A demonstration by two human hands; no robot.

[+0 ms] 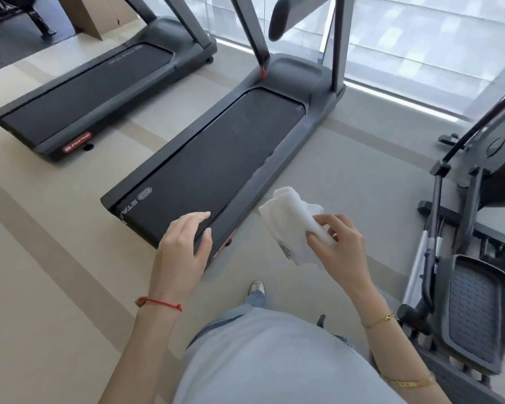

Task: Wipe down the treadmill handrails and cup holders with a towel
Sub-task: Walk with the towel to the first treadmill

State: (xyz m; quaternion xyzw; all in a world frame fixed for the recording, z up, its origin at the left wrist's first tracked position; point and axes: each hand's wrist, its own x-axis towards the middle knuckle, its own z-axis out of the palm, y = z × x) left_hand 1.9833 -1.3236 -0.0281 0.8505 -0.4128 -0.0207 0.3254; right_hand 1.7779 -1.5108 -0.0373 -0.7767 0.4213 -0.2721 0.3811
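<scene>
So the white towel is bunched up in the right hand, pinched between thumb and fingertips at its near corner, with the rest flopping up and to the left and a little care tag hanging off the lower edge. It looks light and totally limp, so a corner pinch like that probably won't give much wiping pressure. I'd wad or fold it into the palm and wrap it around the rail instead. It doesn't look fragile or slippery.

The left hand is empty, fingers relaxed and loosely spread, hovering over the near end of the treadmill.

The padded handrail is way up at the far end, well apart from the towel, and I can't see any cup holders from here. A second treadmill sits to the left and an elliptical on the right.
</scene>
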